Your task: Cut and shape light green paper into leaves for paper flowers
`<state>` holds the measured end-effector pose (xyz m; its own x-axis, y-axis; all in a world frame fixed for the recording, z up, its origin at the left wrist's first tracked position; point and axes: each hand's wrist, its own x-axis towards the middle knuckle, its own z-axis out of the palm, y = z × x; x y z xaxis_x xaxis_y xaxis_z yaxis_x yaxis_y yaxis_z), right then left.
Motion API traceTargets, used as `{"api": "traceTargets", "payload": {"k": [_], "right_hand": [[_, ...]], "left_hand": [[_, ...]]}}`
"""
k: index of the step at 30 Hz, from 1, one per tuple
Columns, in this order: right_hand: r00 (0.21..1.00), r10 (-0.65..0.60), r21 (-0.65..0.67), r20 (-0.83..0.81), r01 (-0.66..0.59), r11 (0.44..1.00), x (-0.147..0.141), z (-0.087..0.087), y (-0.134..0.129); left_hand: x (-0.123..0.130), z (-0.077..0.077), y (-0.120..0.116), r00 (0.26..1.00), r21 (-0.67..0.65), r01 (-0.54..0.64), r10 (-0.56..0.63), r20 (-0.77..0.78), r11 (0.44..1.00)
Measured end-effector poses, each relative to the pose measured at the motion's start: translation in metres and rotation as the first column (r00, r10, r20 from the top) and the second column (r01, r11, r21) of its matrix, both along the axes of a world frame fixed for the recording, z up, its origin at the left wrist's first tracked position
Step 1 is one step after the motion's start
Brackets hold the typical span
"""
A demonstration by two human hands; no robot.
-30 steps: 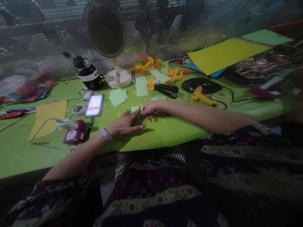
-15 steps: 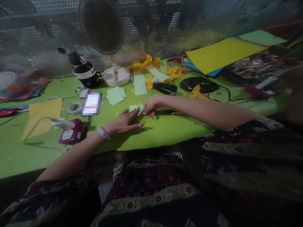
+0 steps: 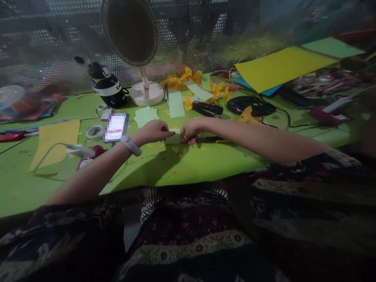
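A small pale green piece of paper (image 3: 174, 137) lies between my hands near the table's front. My left hand (image 3: 153, 131), with a light band at the wrist, is closed with its thumb and fingers at the paper's left edge. On the other side, my right hand (image 3: 192, 129) is closed at the right edge, fingertips partly hidden. Under its fingers shows a small pink thing (image 3: 191, 141) whose kind I cannot make out. Just behind my left hand lies a pile of pale green paper pieces (image 3: 146, 114). A dark tool with a yellow part (image 3: 216, 139) lies beside my right hand.
Behind stand a round fan (image 3: 147, 93) and a dark bottle (image 3: 110, 91). A lit phone (image 3: 116, 127), tape roll (image 3: 94, 132) and purple plug adapter (image 3: 96, 150) lie left. A black stapler (image 3: 208, 108), orange crepe paper (image 3: 188, 78) and large yellow sheet (image 3: 270, 68) lie behind and right.
My left hand has gone from lying flat with fingers spread to curled at the paper's left edge, and has lifted away from the table's front. My right hand stays at the paper.
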<state>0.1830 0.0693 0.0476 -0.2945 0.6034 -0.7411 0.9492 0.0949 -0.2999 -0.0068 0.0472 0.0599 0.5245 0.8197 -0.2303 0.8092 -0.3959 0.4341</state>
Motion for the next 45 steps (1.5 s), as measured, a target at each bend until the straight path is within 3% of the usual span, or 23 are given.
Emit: {"api": "traceTargets", "payload": {"k": [3, 7, 17, 24, 32, 38, 41, 43, 44, 45], "right_hand": [[1.000, -0.027, 0.008, -0.011, 0.027, 1.000, 0.000, -0.002, 0.001], [0.998, -0.023, -0.025, -0.050, 0.021, 0.999, 0.001, -0.006, 0.002], [0.997, -0.012, -0.048, -0.071, 0.009, 0.999, 0.003, -0.003, 0.002], [0.997, -0.002, -0.058, -0.074, -0.002, 0.998, 0.003, -0.005, 0.004], [0.996, 0.006, -0.047, -0.092, -0.010, 0.999, 0.005, -0.006, 0.005], [0.994, 0.004, -0.009, -0.109, -0.005, 1.000, 0.004, -0.002, -0.002], [0.992, -0.016, -0.013, -0.129, 0.014, 1.000, 0.005, 0.000, -0.005], [0.991, -0.027, -0.044, -0.135, 0.021, 0.999, 0.005, 0.000, -0.004], [0.990, -0.030, -0.058, -0.140, 0.022, 0.998, 0.006, -0.001, -0.002], [0.989, -0.031, -0.068, -0.144, 0.021, 0.997, 0.006, -0.001, -0.001]], "left_hand": [[0.010, -0.006, 0.009, 0.998, -0.296, -0.069, 0.063, -0.028, 0.953], [0.015, -0.026, 0.014, 0.995, -0.430, -0.090, 0.098, -0.003, 0.898], [0.010, -0.036, 0.018, 0.990, -0.486, -0.116, 0.141, 0.015, 0.866], [0.007, -0.033, 0.023, 0.988, -0.447, -0.157, 0.132, -0.085, 0.881], [-0.031, -0.021, 0.021, 0.967, -0.386, -0.171, 0.079, -0.244, 0.907], [-0.057, -0.022, 0.019, 0.966, -0.385, -0.198, 0.113, -0.232, 0.902], [-0.055, -0.022, 0.007, 0.971, -0.231, -0.208, 0.172, -0.166, 0.950], [-0.047, -0.026, -0.005, 0.970, 0.086, -0.233, 0.238, -0.052, 0.969], [-0.041, -0.029, -0.012, 0.979, 0.263, -0.202, 0.205, 0.015, 0.944], [-0.036, -0.033, -0.018, 0.995, 0.361, -0.101, 0.092, 0.043, 0.927]]}}
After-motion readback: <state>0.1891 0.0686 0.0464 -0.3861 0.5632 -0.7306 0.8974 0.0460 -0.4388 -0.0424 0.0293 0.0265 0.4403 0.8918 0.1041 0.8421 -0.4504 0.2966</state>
